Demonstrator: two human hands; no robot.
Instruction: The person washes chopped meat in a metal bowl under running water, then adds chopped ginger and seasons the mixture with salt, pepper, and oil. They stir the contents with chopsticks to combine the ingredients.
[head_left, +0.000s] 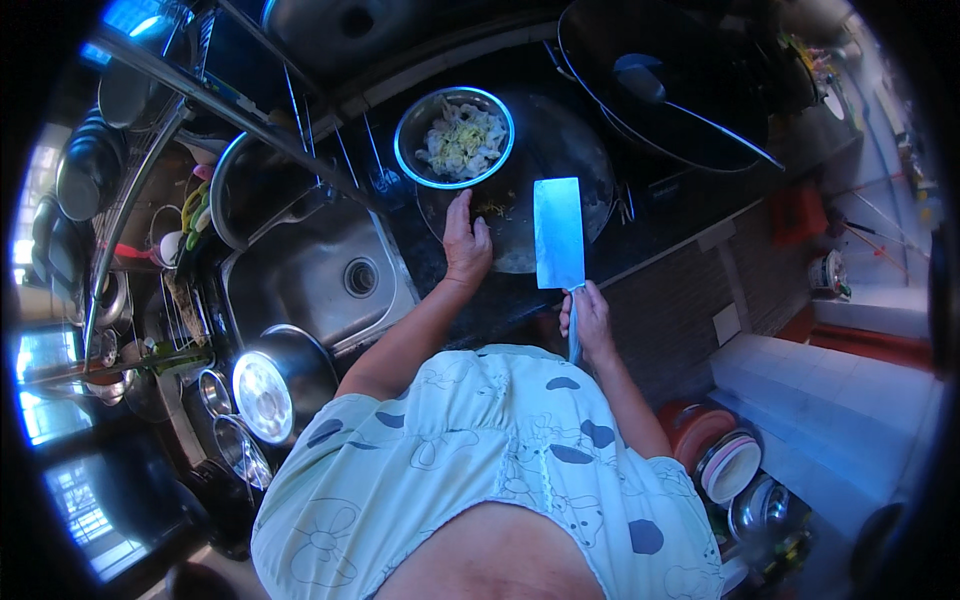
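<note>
My right hand (589, 322) grips the handle of a wide-bladed cleaver (559, 232), its blade pointing away from me above the edge of a round cutting board (555, 142). My left hand (466, 251) holds nothing, with the thumb apart from the fingers. Its fingertips are just below a steel bowl (401, 161); whether they touch it I cannot tell. In the bowl sit pale pieces of food, perhaps meat, topped with yellowish shreds (465, 139). A few yellow scraps (495, 206) lie on the board between the bowl and the cleaver.
A steel sink (315, 262) is left of the board, and a lidded pot (289, 382) stands nearer me. At upper right, a ladle (652, 86) rests in a large dark wok (697, 142). A metal dish rack (142, 187) rises at far left. Stacked basins (697, 442) are low at right.
</note>
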